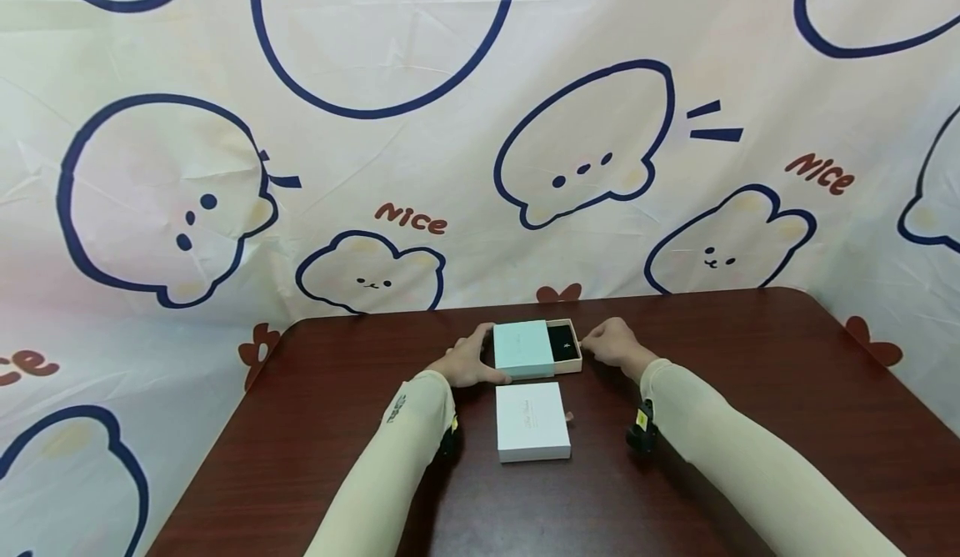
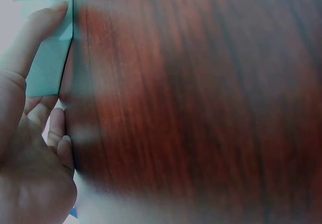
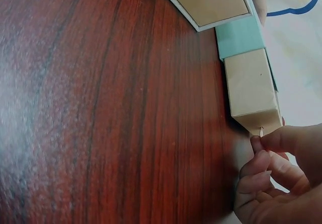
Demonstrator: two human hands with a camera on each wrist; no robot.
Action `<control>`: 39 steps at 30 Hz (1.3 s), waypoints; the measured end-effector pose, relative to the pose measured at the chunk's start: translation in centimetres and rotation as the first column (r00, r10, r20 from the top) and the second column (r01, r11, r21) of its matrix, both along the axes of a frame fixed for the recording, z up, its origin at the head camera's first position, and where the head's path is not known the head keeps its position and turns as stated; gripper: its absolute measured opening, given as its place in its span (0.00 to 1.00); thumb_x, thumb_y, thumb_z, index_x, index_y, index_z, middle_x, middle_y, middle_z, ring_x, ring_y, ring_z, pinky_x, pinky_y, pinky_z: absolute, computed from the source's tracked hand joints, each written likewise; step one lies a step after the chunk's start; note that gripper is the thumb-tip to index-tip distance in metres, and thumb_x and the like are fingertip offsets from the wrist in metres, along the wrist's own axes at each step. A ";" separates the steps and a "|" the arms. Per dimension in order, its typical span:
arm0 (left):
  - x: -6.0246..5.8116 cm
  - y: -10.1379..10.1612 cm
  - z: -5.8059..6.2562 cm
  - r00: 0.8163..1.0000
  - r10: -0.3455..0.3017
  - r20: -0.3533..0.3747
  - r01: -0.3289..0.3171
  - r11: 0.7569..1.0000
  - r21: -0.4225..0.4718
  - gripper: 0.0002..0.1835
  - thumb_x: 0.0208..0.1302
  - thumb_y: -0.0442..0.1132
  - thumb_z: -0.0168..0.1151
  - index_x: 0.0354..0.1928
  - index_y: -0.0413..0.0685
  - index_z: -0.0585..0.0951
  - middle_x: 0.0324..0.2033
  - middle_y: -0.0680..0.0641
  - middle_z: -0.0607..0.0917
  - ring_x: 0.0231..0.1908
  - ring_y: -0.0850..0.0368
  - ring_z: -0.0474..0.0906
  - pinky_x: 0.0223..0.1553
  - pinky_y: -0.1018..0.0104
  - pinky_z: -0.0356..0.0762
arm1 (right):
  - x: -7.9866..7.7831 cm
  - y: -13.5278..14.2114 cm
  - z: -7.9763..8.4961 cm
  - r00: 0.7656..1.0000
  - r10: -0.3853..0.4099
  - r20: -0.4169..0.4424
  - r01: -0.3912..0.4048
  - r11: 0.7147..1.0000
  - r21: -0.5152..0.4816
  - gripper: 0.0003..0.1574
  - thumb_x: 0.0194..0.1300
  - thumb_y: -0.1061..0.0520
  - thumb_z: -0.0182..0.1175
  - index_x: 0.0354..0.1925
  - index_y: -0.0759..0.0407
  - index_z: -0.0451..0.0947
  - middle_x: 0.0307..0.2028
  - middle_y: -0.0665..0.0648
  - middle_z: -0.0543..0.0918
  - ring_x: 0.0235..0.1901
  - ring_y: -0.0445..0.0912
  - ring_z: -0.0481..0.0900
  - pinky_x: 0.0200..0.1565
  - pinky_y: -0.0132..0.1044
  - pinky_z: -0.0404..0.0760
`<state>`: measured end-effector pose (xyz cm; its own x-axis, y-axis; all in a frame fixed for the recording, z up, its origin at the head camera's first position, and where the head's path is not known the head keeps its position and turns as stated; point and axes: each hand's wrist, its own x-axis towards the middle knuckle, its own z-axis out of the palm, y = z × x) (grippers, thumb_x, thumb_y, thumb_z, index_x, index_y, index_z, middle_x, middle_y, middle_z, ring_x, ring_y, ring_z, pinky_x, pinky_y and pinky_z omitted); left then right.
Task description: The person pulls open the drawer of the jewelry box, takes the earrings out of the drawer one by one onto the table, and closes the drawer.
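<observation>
A mint-green drawer box [image 1: 522,348] lies near the far edge of the table, its beige inner drawer [image 3: 251,85] partly out to the right. Inside the drawer shows a black insert [image 1: 562,343] with a tiny shiny piece on it. My left hand [image 1: 465,363] holds the green sleeve from its left side, thumb [image 2: 49,20] along the near side and fingers behind. My right hand [image 1: 613,343] pinches a small pull tab [image 3: 261,131] on the drawer's end between thumb and forefinger, the other fingers curled.
Just in front of the green box lies a white box [image 1: 532,422] with faint lettering and a small brown tab [image 1: 569,416] on its right side. Both boxes lie on a dark reddish-brown table [image 1: 360,424]. A cartoon-printed cloth [image 1: 465,157] hangs behind it.
</observation>
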<state>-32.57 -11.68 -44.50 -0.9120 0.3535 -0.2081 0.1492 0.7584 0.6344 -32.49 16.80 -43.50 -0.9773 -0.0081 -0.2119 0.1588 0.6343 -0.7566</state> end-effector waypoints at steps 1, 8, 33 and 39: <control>0.0 0.0 0.0 1.000 0.000 -0.001 0.000 1.000 0.001 0.56 0.57 0.54 0.75 0.80 0.57 0.50 0.77 0.40 0.60 0.72 0.29 0.57 0.67 0.35 0.63 | 0.0 0.0 0.0 1.000 0.002 -0.002 -0.002 1.000 0.001 0.16 0.71 0.59 0.57 0.43 0.70 0.86 0.42 0.62 0.86 0.37 0.46 0.80 0.37 0.35 0.78; 0.0 0.0 0.1 1.000 -0.001 0.004 0.001 1.000 -0.004 0.56 0.57 0.54 0.75 0.80 0.58 0.50 0.76 0.39 0.61 0.72 0.29 0.58 0.67 0.35 0.63 | -0.1 0.3 -0.2 1.000 -0.005 -0.011 0.005 1.000 0.019 0.16 0.70 0.59 0.58 0.44 0.71 0.86 0.43 0.64 0.86 0.38 0.47 0.81 0.39 0.36 0.79; 0.1 0.0 0.2 1.000 -0.004 0.008 0.004 1.000 -0.019 0.57 0.57 0.55 0.74 0.80 0.57 0.49 0.75 0.36 0.62 0.72 0.28 0.57 0.67 0.34 0.62 | -0.5 1.2 -0.4 1.000 -0.002 -0.027 0.003 0.999 0.045 0.16 0.69 0.59 0.58 0.43 0.70 0.87 0.43 0.64 0.87 0.38 0.47 0.82 0.39 0.37 0.79; 0.3 0.0 0.4 1.000 -0.003 0.019 0.003 1.000 -0.016 0.56 0.58 0.55 0.74 0.81 0.59 0.48 0.75 0.36 0.61 0.73 0.29 0.56 0.67 0.34 0.62 | -0.6 1.5 -0.6 1.000 0.000 -0.022 0.001 0.999 0.039 0.16 0.69 0.58 0.58 0.42 0.70 0.87 0.43 0.64 0.87 0.37 0.46 0.82 0.38 0.36 0.78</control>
<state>-32.25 -11.69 -44.10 -0.9066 0.3530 -0.2310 0.1397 0.7679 0.6251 -33.14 18.26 -44.09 -0.9818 0.0000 -0.1901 0.1423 0.6633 -0.7347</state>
